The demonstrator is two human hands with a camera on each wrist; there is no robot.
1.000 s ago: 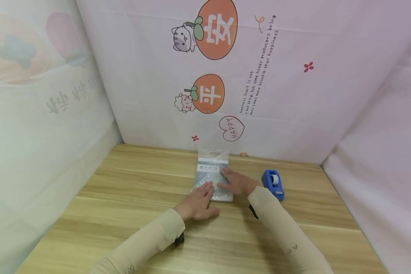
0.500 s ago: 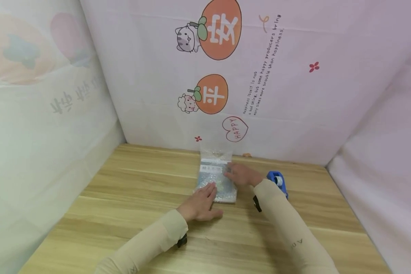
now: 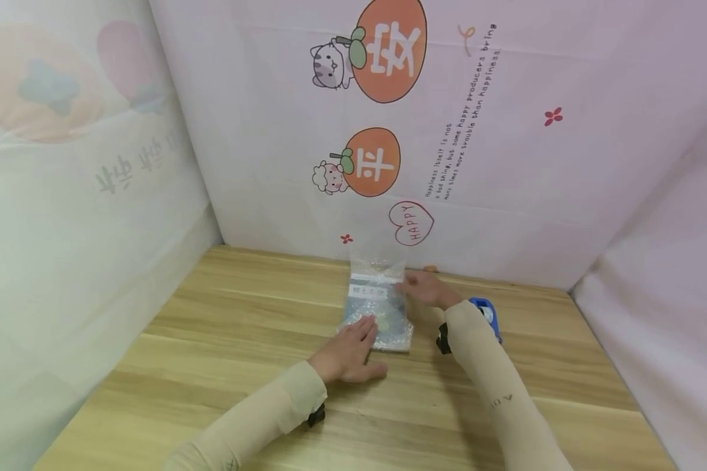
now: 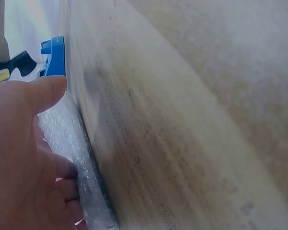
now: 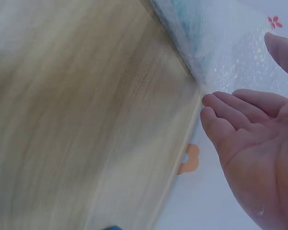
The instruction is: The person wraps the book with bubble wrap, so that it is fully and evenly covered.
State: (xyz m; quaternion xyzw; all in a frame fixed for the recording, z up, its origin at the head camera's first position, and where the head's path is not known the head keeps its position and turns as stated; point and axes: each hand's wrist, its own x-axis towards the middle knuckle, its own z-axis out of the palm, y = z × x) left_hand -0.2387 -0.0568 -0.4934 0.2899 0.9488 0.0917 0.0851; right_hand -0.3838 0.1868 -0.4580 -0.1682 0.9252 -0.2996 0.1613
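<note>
Since a second ago the right hand [image 3: 425, 288] has slid from the middle of the bubble-wrap packet [image 3: 378, 307] up along its right edge to the far end, near the white label [image 3: 370, 290], while the left hand [image 3: 349, 354] has stayed flat on the packet's near left corner; the head view has also drifted a little, so everything sits slightly further right in it. The packet lies flat on the wooden table [image 3: 224, 340], close to the back wall [image 3: 507, 196] and between the two hands, its long axis running from the person toward the wall, with the loose, empty end of the wrap pointing at the wall. It is a clear, silvery bubble pouch with bluish contents showing through and the white label strip across its upper part. The left hand lies with straight, relaxed fingers pressing on the wrap, thumb out to the side. The right hand is also unclenched, its fingertips [image 5: 216, 103] at the crinkled far edge of the wrap, gripping nothing. A blue tape dispenser [image 3: 486, 315] stands just behind the right forearm [image 3: 489, 392].
</note>
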